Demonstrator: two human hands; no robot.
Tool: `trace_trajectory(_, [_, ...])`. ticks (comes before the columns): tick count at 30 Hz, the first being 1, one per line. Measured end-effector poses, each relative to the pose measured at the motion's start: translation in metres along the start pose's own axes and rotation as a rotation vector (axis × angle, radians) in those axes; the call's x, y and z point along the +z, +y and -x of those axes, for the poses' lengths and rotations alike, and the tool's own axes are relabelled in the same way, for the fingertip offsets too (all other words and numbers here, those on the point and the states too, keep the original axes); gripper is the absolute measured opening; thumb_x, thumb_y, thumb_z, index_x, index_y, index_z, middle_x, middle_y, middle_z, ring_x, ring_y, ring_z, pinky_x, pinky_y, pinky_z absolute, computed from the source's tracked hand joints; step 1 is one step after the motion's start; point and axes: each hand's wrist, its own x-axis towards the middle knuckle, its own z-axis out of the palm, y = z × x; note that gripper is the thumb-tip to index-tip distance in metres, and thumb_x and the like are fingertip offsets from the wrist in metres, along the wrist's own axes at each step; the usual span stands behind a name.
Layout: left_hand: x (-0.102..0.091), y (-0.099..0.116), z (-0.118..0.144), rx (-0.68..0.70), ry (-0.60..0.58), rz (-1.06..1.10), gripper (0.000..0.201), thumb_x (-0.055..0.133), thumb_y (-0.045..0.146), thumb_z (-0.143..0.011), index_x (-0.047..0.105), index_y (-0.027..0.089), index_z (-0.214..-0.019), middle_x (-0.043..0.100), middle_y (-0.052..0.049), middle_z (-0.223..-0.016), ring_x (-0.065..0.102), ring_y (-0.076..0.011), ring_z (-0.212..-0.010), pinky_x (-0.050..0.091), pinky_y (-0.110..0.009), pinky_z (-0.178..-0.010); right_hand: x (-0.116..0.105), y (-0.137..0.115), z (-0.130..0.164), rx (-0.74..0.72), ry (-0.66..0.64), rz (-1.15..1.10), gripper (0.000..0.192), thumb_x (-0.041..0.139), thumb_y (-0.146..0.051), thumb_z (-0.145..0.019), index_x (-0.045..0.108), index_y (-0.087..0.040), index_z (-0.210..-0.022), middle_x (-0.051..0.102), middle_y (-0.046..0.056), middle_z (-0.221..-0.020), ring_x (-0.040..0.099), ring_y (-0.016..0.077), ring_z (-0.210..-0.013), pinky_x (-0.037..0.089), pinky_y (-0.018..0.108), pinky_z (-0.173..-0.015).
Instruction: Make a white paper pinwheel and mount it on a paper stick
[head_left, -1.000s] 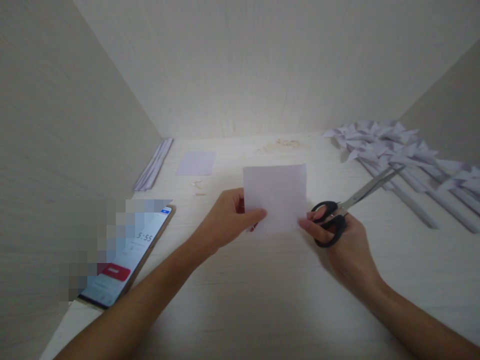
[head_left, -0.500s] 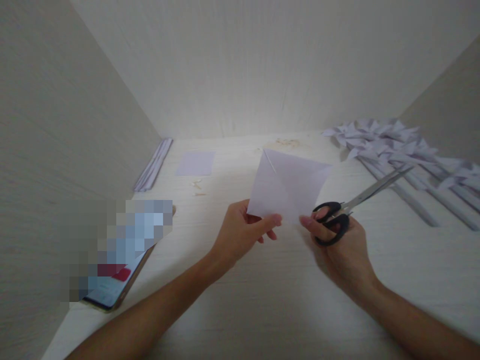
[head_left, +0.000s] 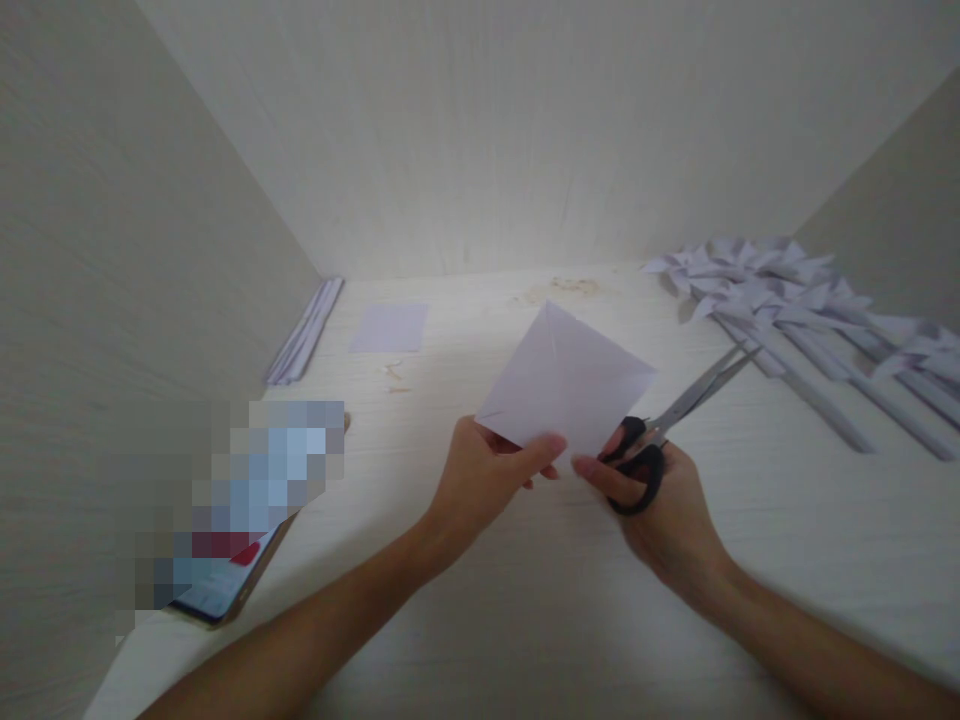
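Paper square [head_left: 564,385] sits pinched at its near corner between my left hand's [head_left: 487,475] thumb and fingers, lifted off the desk [head_left: 480,600] and turned on its point, likely so an edge faces the blades. My right hand [head_left: 660,505] is threaded through the scissors' [head_left: 660,440] black handles, blades nearly closed, forefinger steadying the sheet. Finished paper pinwheels [head_left: 787,290] lie well right, a phone [head_left: 225,590] left.
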Motion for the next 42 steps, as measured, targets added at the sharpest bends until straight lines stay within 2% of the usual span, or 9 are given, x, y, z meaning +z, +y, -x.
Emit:
trace_trajectory(5, [0.004,-0.004,0.002,-0.025,-0.043,-0.059,0.014,0.062,0.027,-0.061,0.059,0.013,-0.062,0.058,0.000,-0.049,0.051,-0.0087,-0.044,0.040,-0.018,-0.041,0.001,-0.003,0.001,0.022,-0.062,-0.003,0.029,0.070,-0.023,-0.057,0.042,-0.018,-0.062,0.043,-0.007,-0.052,0.039,0.0070,-0.046,0.026,0.021,-0.042])
trace_trajectory(9, [-0.002,0.000,-0.002,0.004,0.001,-0.051,0.018,0.059,0.030,-0.064,0.059,0.012,-0.064,0.058,-0.001,-0.050,0.050,-0.0080,-0.043,0.039,-0.018,-0.040,-0.001,-0.007,0.002,0.032,-0.115,0.017,0.024,0.066,-0.030,-0.063,0.044,-0.018,-0.067,0.047,-0.006,-0.052,0.034,0.0054,-0.041,0.023,0.020,-0.039])
trace_trajectory(12, [-0.010,0.008,-0.006,0.074,0.056,-0.011,0.022,0.058,0.033,-0.066,0.059,0.011,-0.065,0.058,-0.002,-0.052,0.052,-0.0088,-0.046,0.040,-0.017,-0.041,-0.003,-0.007,0.005,0.029,-0.288,0.003,0.023,0.054,-0.038,-0.073,0.045,-0.017,-0.071,0.049,-0.003,-0.053,0.032,0.0056,-0.041,0.020,0.021,-0.037])
trace_trajectory(15, [-0.018,0.018,-0.007,0.135,0.140,0.029,0.024,0.061,0.033,-0.063,0.060,0.011,-0.071,0.061,-0.003,-0.059,0.055,-0.0098,-0.051,0.041,-0.017,-0.040,-0.003,-0.006,0.009,0.041,-0.482,0.038,0.029,0.043,-0.044,-0.079,0.045,-0.016,-0.070,0.048,-0.001,-0.056,0.033,0.0063,-0.043,0.022,0.021,-0.038])
trace_trajectory(19, [-0.021,0.026,-0.006,0.165,0.212,0.082,0.032,0.065,0.029,-0.058,0.061,0.013,-0.086,0.065,-0.004,-0.078,0.060,-0.0139,-0.064,0.048,-0.019,-0.047,-0.001,-0.011,0.015,0.025,-0.610,0.182,0.032,0.043,-0.045,-0.079,0.044,-0.016,-0.065,0.044,-0.001,-0.059,0.035,0.0065,-0.047,0.025,0.020,-0.041])
trace_trajectory(22, [-0.020,0.028,-0.004,0.163,0.200,0.125,0.038,0.065,0.028,-0.059,0.059,0.015,-0.094,0.066,-0.004,-0.084,0.061,-0.0155,-0.069,0.052,-0.023,-0.053,0.002,-0.017,0.018,0.036,-0.652,0.282,0.034,0.043,-0.048,-0.078,0.044,-0.016,-0.066,0.043,-0.001,-0.059,0.037,0.0080,-0.051,0.027,0.021,-0.044])
trace_trajectory(26, [-0.018,0.029,-0.003,0.142,0.160,0.148,0.037,0.064,0.029,-0.060,0.060,0.014,-0.094,0.066,-0.005,-0.085,0.061,-0.0158,-0.071,0.053,-0.025,-0.058,0.004,-0.021,0.018,0.058,-0.695,0.353,0.037,0.040,-0.052,-0.077,0.042,-0.017,-0.066,0.045,0.000,-0.058,0.040,0.0100,-0.054,0.031,0.022,-0.047])
trace_trajectory(42, [-0.019,0.030,-0.003,0.131,0.130,0.129,0.031,0.064,0.028,-0.060,0.062,0.014,-0.087,0.066,-0.004,-0.083,0.061,-0.0155,-0.070,0.054,-0.025,-0.059,0.005,-0.020,0.019,0.063,-0.700,0.410,0.038,0.040,-0.053,-0.076,0.040,-0.018,-0.063,0.044,-0.001,-0.056,0.041,0.0103,-0.054,0.032,0.023,-0.046])
